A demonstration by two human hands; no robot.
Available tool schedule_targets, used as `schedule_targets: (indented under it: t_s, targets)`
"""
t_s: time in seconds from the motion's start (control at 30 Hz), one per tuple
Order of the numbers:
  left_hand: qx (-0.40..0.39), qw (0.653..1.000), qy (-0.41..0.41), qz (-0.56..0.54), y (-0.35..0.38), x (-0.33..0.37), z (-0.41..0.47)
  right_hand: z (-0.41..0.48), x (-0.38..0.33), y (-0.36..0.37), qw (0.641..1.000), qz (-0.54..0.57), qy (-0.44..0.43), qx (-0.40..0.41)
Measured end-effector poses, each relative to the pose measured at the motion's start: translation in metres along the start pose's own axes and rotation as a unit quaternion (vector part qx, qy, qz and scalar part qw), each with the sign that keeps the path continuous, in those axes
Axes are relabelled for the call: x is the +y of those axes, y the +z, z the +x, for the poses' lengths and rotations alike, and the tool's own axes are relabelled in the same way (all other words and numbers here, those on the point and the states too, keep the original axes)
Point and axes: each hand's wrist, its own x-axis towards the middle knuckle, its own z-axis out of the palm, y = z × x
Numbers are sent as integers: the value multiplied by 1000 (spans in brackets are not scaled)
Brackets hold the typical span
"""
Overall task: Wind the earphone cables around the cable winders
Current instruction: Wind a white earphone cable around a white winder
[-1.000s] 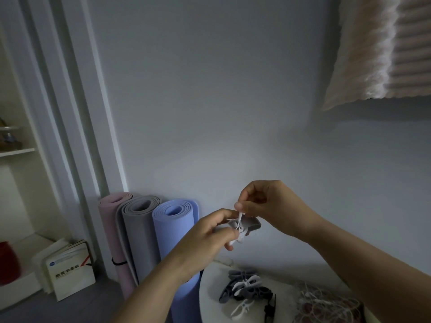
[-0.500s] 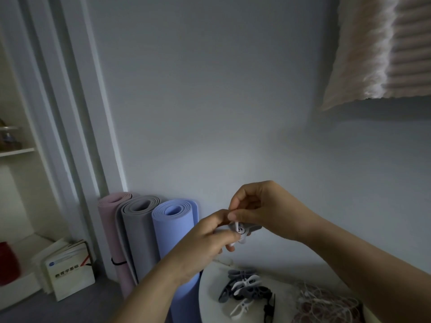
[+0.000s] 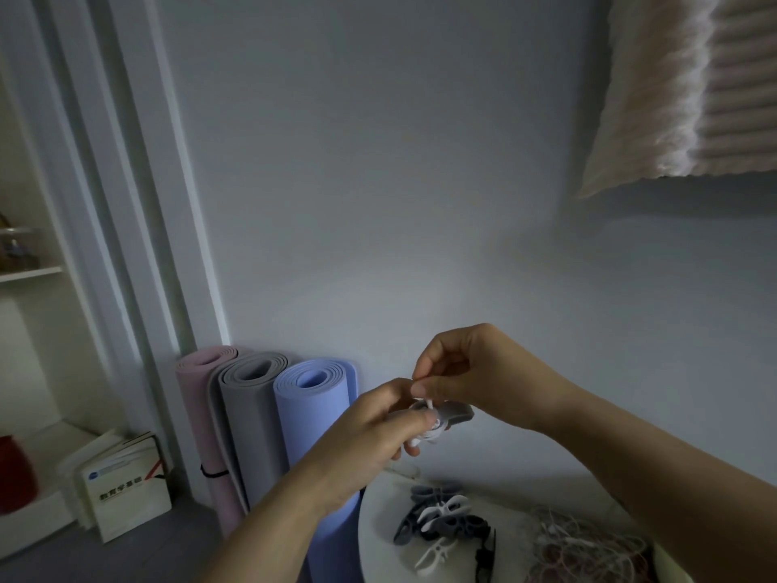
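Winder [image 3: 456, 412] lies in left hand [image 3: 366, 439] grip, right hand [image 3: 479, 372] pinching cable [image 3: 429, 403] just above

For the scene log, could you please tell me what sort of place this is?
Probably a room in a home: three rolled yoga mats stand against the wall, books lean beside white shelves, and cable winders lie on a round white table.
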Motion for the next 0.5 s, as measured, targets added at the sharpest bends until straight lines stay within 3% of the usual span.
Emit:
schedule_targets:
  t_s: [0.17,0.5]
  targets:
    - [-10,999,4,-46,1,-7,1,-3,0,2,1000,7,-12,-7]
    - [24,999,22,-11,5,-3,7,-7,7,8,999,-13,-35,30]
